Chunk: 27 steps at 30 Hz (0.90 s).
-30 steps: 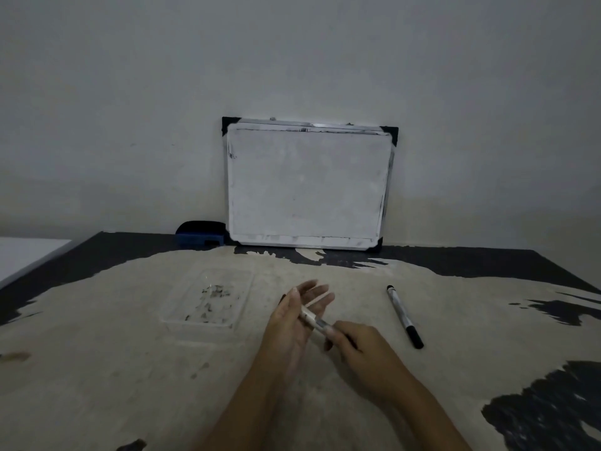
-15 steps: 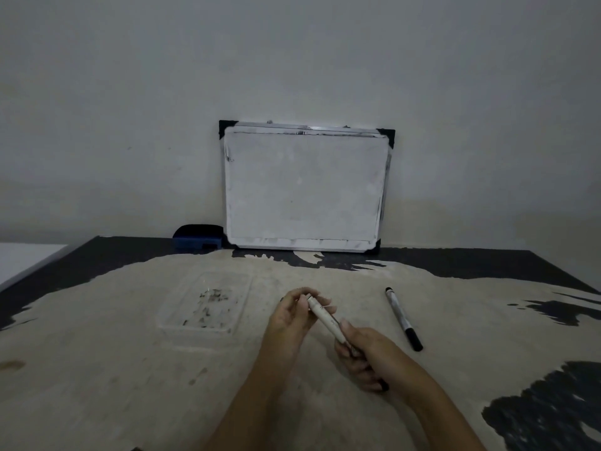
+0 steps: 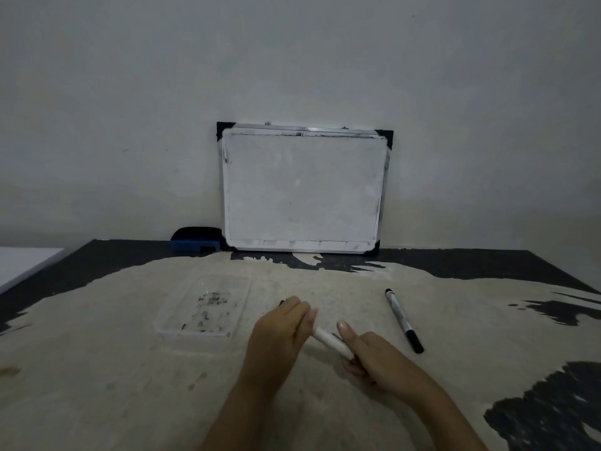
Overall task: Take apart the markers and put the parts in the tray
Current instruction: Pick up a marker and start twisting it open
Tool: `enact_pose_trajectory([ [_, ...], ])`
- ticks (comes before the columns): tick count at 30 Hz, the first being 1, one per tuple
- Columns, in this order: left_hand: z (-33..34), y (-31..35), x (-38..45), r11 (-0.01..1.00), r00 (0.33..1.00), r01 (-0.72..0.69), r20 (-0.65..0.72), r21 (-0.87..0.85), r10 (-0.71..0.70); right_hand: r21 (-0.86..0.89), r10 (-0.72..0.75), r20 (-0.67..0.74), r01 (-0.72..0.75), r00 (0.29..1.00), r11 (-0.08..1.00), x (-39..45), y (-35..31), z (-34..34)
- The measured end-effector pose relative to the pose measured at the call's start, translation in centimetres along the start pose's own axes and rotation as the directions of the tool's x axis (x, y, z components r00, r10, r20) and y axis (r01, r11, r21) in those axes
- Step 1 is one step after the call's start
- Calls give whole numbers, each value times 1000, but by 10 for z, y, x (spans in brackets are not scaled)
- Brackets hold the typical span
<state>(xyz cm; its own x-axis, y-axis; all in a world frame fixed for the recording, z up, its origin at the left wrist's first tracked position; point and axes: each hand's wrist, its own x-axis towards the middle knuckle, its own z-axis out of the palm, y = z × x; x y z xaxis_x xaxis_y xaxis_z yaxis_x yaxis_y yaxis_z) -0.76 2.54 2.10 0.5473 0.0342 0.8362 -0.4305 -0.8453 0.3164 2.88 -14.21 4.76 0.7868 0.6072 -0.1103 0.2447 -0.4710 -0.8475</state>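
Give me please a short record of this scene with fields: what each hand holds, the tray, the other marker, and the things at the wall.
left hand: left hand closed around one end of the white plastic marker
right hand: right hand grips the marker's other end
tray: clear plastic tray on the table, left of the hands, only dark smudges visible inside
other marker: black-capped white marker lying on the table, right of the hands
wall: white framed whiteboard leaning upright; blue eraser at its left

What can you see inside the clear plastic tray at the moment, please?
The clear tray holds only dark smudges or specks on its floor; no marker parts show. Nothing covers it, though the dim light hides fine detail.
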Motion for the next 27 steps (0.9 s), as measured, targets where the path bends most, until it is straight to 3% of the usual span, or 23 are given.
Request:
enact_pose_trajectory([
  [3, 3, 6, 1, 993, 993, 98, -57, -70, -102, -221, -101, -249, 45, 963, 974, 5, 5, 6],
  [6, 7, 11, 0, 952, 966, 240, -56, -189, -254, -411, -209, -376, 40, 903, 911, 11, 11, 6],
  [10, 9, 17, 1, 831, 893, 432, 35, -349, -449, -723, -433, -435, -21, 790, 690, 12, 10, 5],
  [12, 12, 19, 2, 762, 826, 552, 97, -339, -555, -777, -484, -493, -115, 723, 619, 15, 10, 3],
  [15, 17, 19, 1, 672, 733, 672, 145, -311, -665, -821, -580, -469, -86, 666, 565, 19, 12, 2],
  [18, 18, 20, 2, 627, 680, 725, 149, -285, -718, -819, -576, -433, -35, 694, 573, 21, 20, 3],
  [21, 18, 22, 3, 648, 695, 712, 142, -269, -705, -831, -485, -361, -39, 797, 555, 19, 18, 2],
  [23, 15, 21, 1, 753, 784, 617, 94, -230, -614, -838, -444, -327, -39, 834, 545, 20, 16, -1],
  [24, 13, 19, 1, 815, 841, 540, 84, -212, -535, -822, -346, -251, -11, 904, 569, 18, 18, 0],
  [27, 8, 13, -2, 935, 945, 313, 155, -167, -288, -712, -164, -91, 51, 982, 701, 13, 15, -1],
])
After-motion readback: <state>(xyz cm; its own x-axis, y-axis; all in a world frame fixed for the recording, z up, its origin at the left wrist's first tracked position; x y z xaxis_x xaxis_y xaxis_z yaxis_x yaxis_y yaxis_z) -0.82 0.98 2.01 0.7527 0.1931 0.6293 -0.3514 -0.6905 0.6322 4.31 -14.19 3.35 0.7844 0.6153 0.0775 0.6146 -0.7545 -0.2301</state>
